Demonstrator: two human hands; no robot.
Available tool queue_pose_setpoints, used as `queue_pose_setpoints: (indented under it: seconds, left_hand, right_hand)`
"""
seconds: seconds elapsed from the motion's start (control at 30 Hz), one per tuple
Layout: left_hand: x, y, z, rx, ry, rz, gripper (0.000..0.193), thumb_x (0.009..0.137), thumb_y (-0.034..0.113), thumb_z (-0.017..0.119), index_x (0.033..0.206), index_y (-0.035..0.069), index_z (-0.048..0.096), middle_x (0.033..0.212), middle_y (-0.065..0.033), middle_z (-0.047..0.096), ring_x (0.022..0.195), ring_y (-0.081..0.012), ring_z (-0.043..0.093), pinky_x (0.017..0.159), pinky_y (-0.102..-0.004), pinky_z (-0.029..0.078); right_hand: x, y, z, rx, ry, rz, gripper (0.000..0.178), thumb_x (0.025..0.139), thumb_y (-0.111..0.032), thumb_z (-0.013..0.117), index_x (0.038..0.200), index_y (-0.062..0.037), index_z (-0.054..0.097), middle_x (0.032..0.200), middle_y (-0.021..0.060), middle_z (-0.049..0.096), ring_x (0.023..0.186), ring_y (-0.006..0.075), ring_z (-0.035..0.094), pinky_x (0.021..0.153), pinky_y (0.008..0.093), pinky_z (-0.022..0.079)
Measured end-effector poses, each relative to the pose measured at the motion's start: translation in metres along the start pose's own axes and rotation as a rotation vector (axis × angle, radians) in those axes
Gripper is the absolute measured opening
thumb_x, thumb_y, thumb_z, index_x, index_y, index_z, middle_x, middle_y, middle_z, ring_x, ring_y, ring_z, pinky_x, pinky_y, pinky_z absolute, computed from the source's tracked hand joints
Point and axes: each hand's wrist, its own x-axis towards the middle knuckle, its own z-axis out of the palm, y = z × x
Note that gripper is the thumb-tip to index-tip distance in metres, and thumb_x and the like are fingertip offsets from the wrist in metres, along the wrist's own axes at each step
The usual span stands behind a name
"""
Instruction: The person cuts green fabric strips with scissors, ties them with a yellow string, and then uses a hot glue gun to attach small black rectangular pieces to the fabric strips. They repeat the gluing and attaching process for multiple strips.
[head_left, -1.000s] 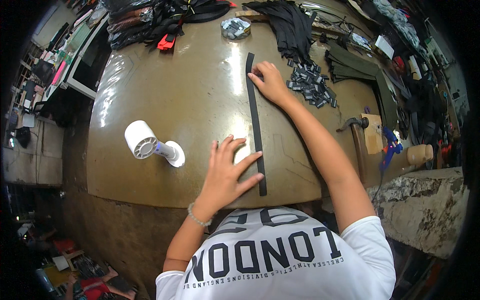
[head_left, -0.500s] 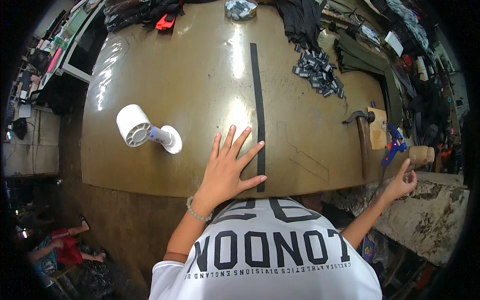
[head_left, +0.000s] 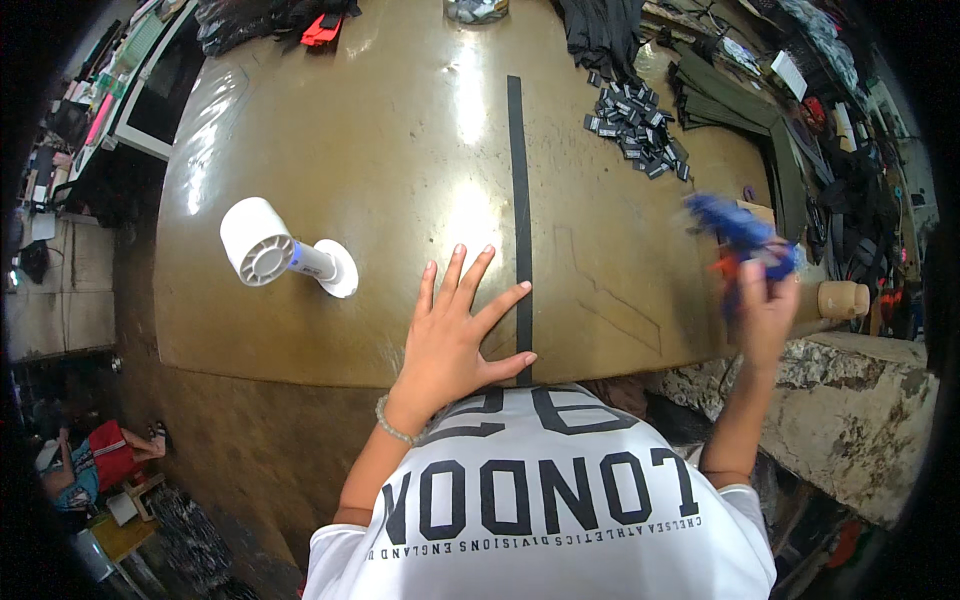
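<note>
The black strap [head_left: 521,200] lies flat on the table [head_left: 380,150] just to the right of your left hand [head_left: 450,335], its long axis running away from you, from close by your shirt toward the far side. It is nearly straight, with only a slight lean, and your left hand is by far the nearer one. That hand's fingers are spread wide, palm down: the tips of the forefinger and thumb rest on the near part of the strap, one farther out than the other, while the remaining fingers point away across bare tabletop. The far stretch of the strap has no hand on it.

Your right hand [head_left: 768,315] is well apart from the strap, off to its right, near the table's right side. Its fingers are closed around a blue gun-shaped tool [head_left: 740,228] (blurred, so you cannot tell exactly how each finger sits on it), and a bit of orange shows below the blue body. Between tool and strap, a thin outline [head_left: 620,315] is marked on the tabletop. Beyond it sits a pile of small dark tags [head_left: 640,130]; on your left stands a white fan [head_left: 262,240], well apart from the strap.
</note>
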Motion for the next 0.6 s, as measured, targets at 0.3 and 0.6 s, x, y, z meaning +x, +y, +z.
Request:
queue_pose_setpoints:
  seconds: [0.3, 0.6]
  left_hand:
    - [0.0, 0.0, -0.001, -0.007, 0.0, -0.003, 0.072, 0.068, 0.053, 0.077, 0.133, 0.029, 0.056, 0.151, -0.0152, 0.034, 0.141, -0.0399, 0.027, 0.115, -0.0572, 0.017]
    - [-0.002, -0.002, -0.003, -0.028, 0.006, 0.007, 0.07, 0.07, 0.05, 0.077, 0.132, 0.026, 0.057, 0.15, -0.0154, 0.035, 0.141, -0.0388, 0.028, 0.115, -0.0543, 0.02]
  right_hand:
    - [0.017, -0.014, 0.075, -0.378, -0.679, -0.238, 0.046, 0.082, -0.029, 0.078, 0.11, -0.004, 0.051, 0.087, 0.0157, 0.069, 0.075, 0.028, 0.07, 0.068, 0.0343, 0.054]
    - [0.016, -0.005, 0.082, -0.389, -0.737, -0.311, 0.048, 0.082, -0.031, 0.078, 0.11, -0.0042, 0.05, 0.083, 0.0177, 0.069, 0.07, 0.0336, 0.069, 0.063, 0.0373, 0.053]
